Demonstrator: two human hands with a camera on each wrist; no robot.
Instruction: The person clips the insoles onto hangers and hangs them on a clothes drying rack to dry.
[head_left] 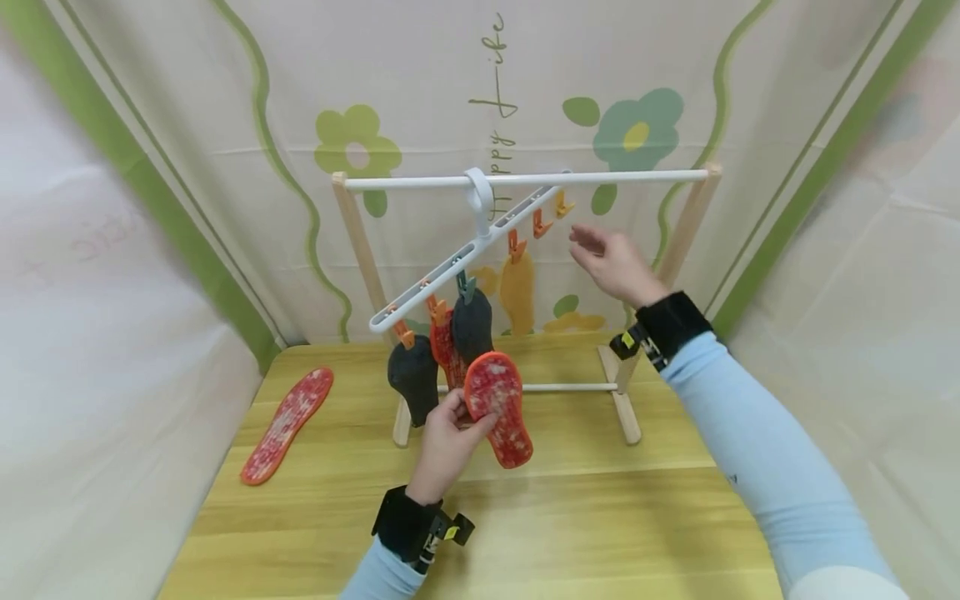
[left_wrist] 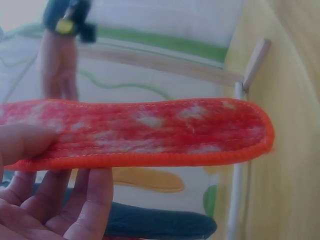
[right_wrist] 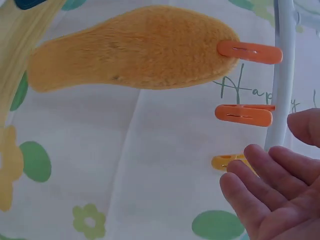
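Observation:
My left hand (head_left: pixel 446 442) pinches a red insole (head_left: pixel 504 404) with an orange edge, thumb on its mottled face and fingers behind. It is held in front of the hanging insoles. To the right of a white clip hanger (head_left: pixel 427 293), my right hand (head_left: pixel 615 265) is raised with fingers extended and nothing held. Its fingertips come close to a yellow clip (head_left: pixel 562 206) and a bare orange clip (right_wrist: pixel 243 116). Another orange clip (right_wrist: pixel 250 52) grips a yellow fuzzy insole (right_wrist: pixel 145 47). Two dark grey insoles (head_left: pixel 414 375) and a partly hidden red one (head_left: pixel 444 343) hang from the near half.
A white rail (head_left: pixel 622 177) on a wooden stand (head_left: pixel 686 221) carries the hanger by its hook. One more red insole (head_left: pixel 288 425) lies at the left on the wood-grain table (head_left: pixel 585 525). Printed fabric walls (head_left: pixel 435 67) enclose the back and sides.

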